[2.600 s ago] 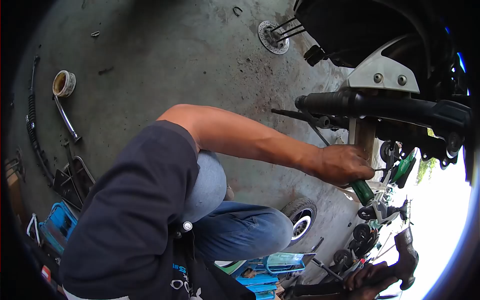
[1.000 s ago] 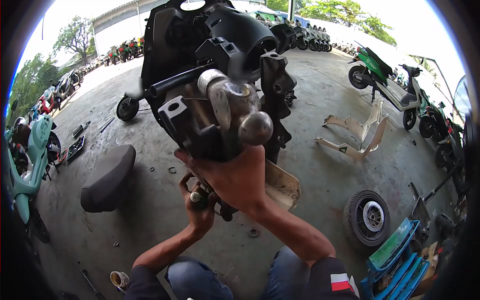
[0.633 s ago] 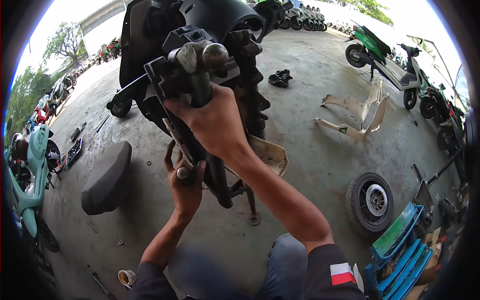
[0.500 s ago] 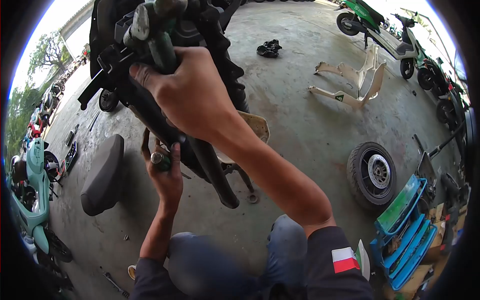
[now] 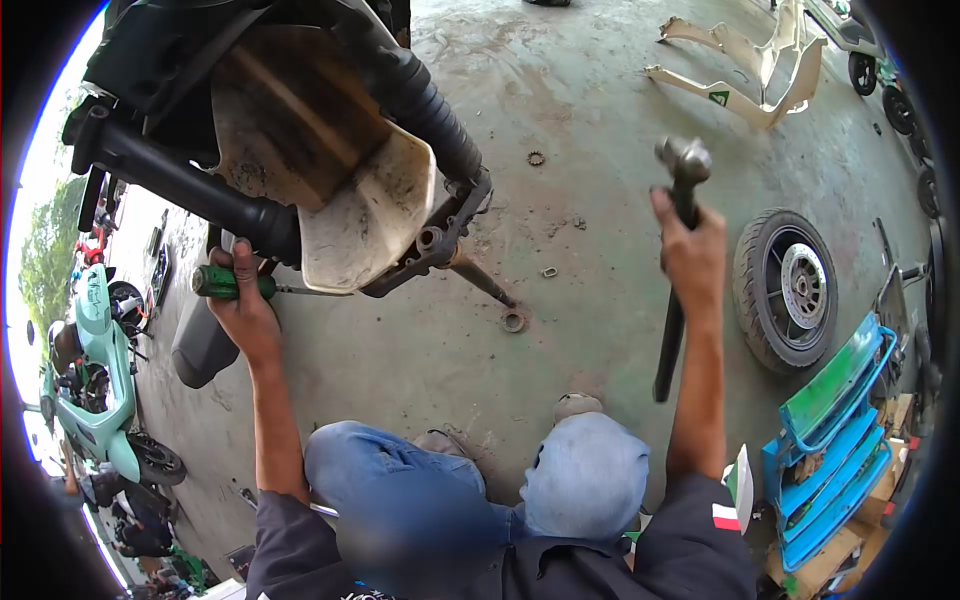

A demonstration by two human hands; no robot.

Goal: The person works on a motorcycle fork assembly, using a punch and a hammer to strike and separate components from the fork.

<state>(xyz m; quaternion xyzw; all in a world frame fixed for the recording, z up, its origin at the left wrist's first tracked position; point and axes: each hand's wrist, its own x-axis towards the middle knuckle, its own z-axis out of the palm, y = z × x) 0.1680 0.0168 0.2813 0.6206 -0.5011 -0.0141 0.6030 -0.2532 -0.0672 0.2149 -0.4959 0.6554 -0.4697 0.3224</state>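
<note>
My left hand (image 5: pixel 247 312) is closed on the green handle of a screwdriver (image 5: pixel 232 284), whose shaft points right beneath the white fender (image 5: pixel 370 225). My right hand (image 5: pixel 694 250) grips a hammer (image 5: pixel 686 160), held upright over the floor to the right, its metal head up and its dark handle hanging below my fist. Between and above my hands stands the front end of a dismantled scooter, with a black fork tube (image 5: pixel 190 190) on the left and a ribbed fork boot (image 5: pixel 430 115) on the right. The screwdriver's tip is near the fender's lower edge.
A wheel with a brake disc (image 5: pixel 787 290) lies on the floor at right, above a blue rack (image 5: pixel 825 470). A cream body panel (image 5: pixel 770 95) lies at the upper right. A dark seat (image 5: pixel 200 340) and a mint scooter (image 5: pixel 95 390) are at left. A metal ring (image 5: pixel 513 321) lies mid-floor.
My right hand has swung the hammer away from the scooter to the right. My left hand has moved left and up with the screwdriver, now seen side-on. The view has tilted down to the fender.
</note>
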